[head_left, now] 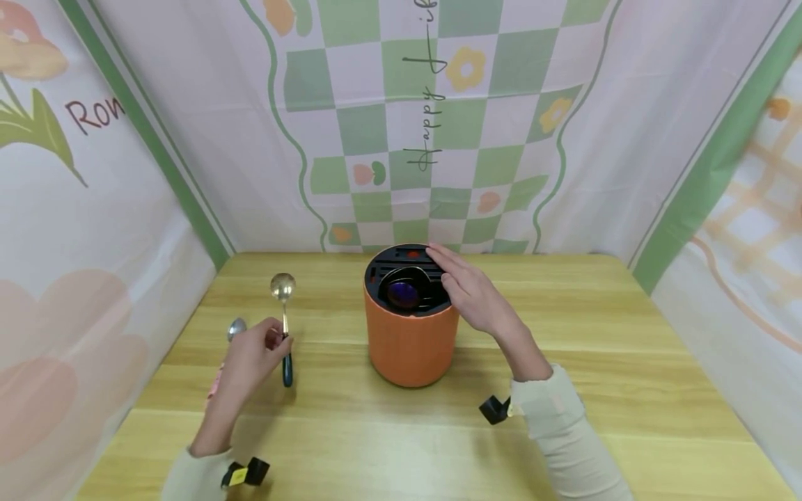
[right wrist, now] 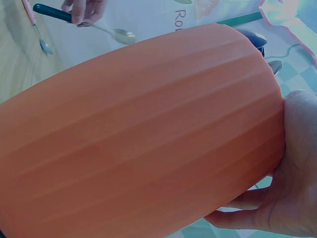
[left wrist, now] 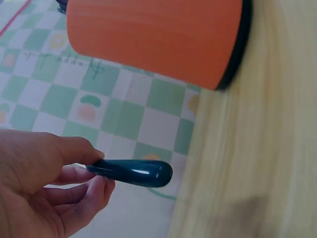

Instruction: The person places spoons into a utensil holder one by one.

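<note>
My left hand (head_left: 252, 353) pinches a spoon (head_left: 282, 287) by its dark teal handle, the round metal bowl pointing away from me. In the left wrist view, thumb and fingertips meet near the upper part of the handle (left wrist: 136, 171), whose rounded end sticks out free. An orange ribbed utensil holder (head_left: 411, 351) stands upright on the table. Its black slotted top (head_left: 391, 263) carries dark, shiny round-headed utensils (head_left: 402, 295). My right hand (head_left: 476, 296) rests on the holder's right rim with extended fingers; the right wrist view shows the hand (right wrist: 292, 188) against its upper side.
Left of my left hand, a second spoon (head_left: 236, 328) with a pink handle lies on the wooden table (head_left: 564, 417), partly hidden by that hand. Printed cloth (head_left: 464, 132) hangs behind the table and along both sides. Small black devices (head_left: 495, 409) are worn at both wrists.
</note>
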Demonstrator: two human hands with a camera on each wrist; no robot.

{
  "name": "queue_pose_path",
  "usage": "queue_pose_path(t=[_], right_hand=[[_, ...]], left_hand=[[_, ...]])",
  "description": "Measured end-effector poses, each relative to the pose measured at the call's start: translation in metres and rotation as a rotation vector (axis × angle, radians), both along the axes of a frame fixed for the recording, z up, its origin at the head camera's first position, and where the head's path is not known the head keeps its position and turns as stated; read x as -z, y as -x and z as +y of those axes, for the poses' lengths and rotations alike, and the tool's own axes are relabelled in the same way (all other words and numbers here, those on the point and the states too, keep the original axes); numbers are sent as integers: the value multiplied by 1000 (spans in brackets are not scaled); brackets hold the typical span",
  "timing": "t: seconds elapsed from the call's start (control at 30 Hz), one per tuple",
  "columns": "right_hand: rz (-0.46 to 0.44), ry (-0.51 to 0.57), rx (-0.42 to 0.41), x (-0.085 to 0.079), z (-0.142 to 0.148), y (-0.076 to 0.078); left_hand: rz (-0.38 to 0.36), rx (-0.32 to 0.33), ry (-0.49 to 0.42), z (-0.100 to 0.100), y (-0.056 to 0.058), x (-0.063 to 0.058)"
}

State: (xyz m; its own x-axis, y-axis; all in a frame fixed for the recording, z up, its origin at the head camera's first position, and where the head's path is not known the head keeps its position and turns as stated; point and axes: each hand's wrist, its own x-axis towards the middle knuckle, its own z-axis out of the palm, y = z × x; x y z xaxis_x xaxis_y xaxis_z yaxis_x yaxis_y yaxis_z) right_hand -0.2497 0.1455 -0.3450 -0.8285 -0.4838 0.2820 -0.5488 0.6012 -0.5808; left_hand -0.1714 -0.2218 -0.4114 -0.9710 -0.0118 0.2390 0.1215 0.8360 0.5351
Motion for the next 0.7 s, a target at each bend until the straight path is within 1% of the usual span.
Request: queue_pose_path(t=[0.23,0.4,0.7], right_hand=[[2,-1,-2,1,0,0],[4,2,-5,1,0,1],[5,1,-4,1,0,1]], left_hand=[[91,4,-50,17,-2,-11],[154,31,-112,28,-1,-19],[267,55,-231,53,2,-40]])
